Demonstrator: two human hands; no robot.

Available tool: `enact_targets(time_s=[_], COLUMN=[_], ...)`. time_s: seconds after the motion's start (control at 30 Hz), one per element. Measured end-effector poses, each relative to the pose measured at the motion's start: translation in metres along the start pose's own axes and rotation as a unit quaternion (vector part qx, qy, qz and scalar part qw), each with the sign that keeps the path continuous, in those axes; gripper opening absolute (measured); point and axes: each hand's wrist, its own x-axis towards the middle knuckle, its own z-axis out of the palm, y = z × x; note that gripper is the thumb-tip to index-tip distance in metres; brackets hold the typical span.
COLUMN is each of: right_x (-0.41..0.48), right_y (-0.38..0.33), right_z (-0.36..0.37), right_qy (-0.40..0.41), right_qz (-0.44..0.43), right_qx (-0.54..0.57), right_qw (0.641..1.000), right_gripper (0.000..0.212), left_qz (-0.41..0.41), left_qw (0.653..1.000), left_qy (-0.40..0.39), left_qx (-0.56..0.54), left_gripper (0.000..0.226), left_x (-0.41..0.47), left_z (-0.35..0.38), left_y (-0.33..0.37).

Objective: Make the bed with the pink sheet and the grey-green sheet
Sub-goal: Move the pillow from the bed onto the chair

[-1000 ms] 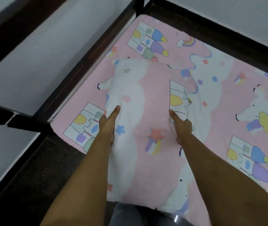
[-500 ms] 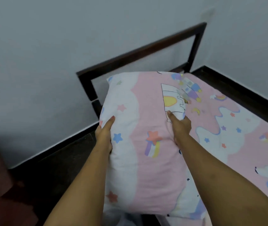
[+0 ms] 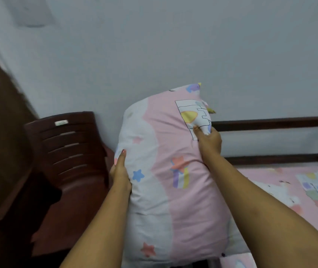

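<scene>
Pink sheet [image 3: 289, 190]: where is it, and what is being held up in front of it?

Take it from the left. Well out past the left knuckles stands a dark red chair [image 3: 67, 151]. Next comes the left hand [image 3: 120, 171], thumb laid straight up the front of the pillow [image 3: 164, 180] at its left edge. Its other fingers are hidden behind the cover, so I read it as a clamp on that edge, though I cannot see them. The pillow stands upright between the two hands.

And the right hand?

The right hand [image 3: 210, 142] sits higher, its fingers curled into a pinch of the cover near the pillow's upper right side. Beyond those fingers runs the dark bed rail [image 3: 270, 122], and below the right wrist the pink sheet lies spread on the bed.

What has changed?

A second ago the pillow lay flat on the sheet under both hands. Now it is up in the air, and the view has swung from the bed toward the wall and the chair. Both holds look the same as before.

What does that mean for the job?

My guess is that the pillow is being carried off, likely to the chair, to bare the sheet for straightening. The grey-green sheet is nowhere in view, so that half looks not yet begun
</scene>
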Motion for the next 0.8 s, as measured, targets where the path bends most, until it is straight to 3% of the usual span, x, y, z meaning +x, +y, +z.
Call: enact_targets(time_s=[0.13,0.33,0.5,0.6,0.7,0.8], right_x=[-0.028,-0.079,-0.109,-0.118,-0.117,-0.12], right_y=[-0.024,-0.037,-0.037,-0.024,-0.001,0.015], right_z=[0.08,0.199,0.286,0.333,0.384,0.421], right_qy=[-0.062,-0.097,-0.099,-0.118,-0.17,-0.283], right_qz=[-0.031,0.018,0.061,0.084,0.134,0.151], right_qx=[0.04,0.144,0.189,0.145,0.006,-0.168], right_qw=[0.997,0.985,0.975,0.979,0.976,0.932], right_gripper=[0.026,0.018,0.018,0.019,0.039,0.064], left_qz=[0.023,0.065,0.091,0.154,0.215,0.261], left_qw=[0.999,0.994,0.984,0.962,0.936,0.897], left_qy=[0.003,-0.053,0.016,0.071,0.087,0.059], left_qx=[-0.023,0.076,0.155,0.215,0.266,0.35], left_gripper=[0.046,0.066,0.065,0.061,0.055,0.061], left_x=[0.018,0.06,0.12,0.159,0.194,0.218], left_z=[-0.058,-0.131,-0.165,-0.175,-0.174,-0.163], left_y=[0.051,0.143,0.211,0.236,0.267,0.291])
